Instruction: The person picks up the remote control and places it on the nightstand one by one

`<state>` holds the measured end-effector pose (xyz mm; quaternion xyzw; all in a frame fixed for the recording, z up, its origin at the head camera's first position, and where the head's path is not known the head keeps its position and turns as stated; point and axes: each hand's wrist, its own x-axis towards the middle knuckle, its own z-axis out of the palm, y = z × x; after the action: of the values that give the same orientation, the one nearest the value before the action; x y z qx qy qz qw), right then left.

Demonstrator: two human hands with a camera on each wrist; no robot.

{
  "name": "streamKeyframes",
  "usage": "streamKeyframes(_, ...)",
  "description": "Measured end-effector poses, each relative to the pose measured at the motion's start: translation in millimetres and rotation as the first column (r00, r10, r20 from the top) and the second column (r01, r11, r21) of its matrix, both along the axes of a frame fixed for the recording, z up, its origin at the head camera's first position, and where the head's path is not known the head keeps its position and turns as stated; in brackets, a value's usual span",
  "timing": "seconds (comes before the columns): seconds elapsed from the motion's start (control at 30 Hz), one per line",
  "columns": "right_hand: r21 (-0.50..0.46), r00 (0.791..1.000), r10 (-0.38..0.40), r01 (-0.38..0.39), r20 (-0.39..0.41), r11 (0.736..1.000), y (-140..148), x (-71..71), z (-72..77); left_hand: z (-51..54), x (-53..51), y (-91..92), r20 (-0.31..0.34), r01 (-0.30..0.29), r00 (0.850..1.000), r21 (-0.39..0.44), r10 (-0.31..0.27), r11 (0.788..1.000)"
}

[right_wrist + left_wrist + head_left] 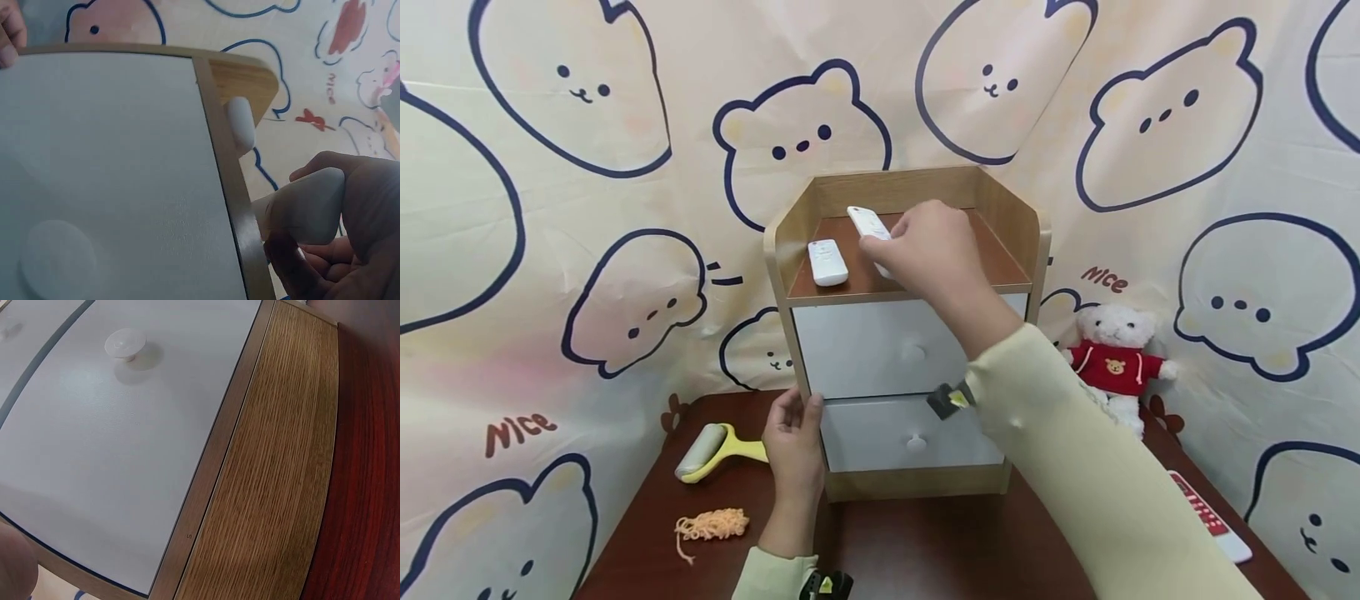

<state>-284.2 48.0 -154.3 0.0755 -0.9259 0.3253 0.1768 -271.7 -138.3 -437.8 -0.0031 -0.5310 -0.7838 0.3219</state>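
Two white remotes (828, 263), upper centre; right hand (934, 252) pinches one. Left hand (795, 446), lower centre, fingers curled, grips one cabinet (917, 485); two drawers (865, 346).

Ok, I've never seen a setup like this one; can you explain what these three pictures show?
There's no machine: a person works with two bare hands. The wide picture is taken from the head; the other two are from the left and right wrists. The right hand holds a white remote-like item at the top of a small cabinet; a second white item lies up there too. The left hand grips the cabinet's left edge. On the dark table are a lint roller, peach yarn, a white teddy bear and a red-and-white object, perhaps a calculator.
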Motion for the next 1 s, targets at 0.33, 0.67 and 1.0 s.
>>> streamKeyframes(0.33,0.093,0.993,-0.059,0.05,0.098,0.994,-25,-23.7,0.6,-2.9,0.1,0.4,0.013,0.011,1.0,-0.003,-0.011,1.0)
streamKeyframes(0.67,0.156,0.99,-0.093,0.077,0.103,0.985,-26,-28.2,-4.8,-0.7,0.8,0.8,0.01,0.009,1.0,-0.007,-0.009,1.0)
streamKeyframes(1.0,0.182,0.987,-0.106,0.082,0.121,0.98,-29,-31.8,-0.8,0.1,0.2,-0.5,-0.001,0.004,1.0,-0.003,-0.004,1.0)
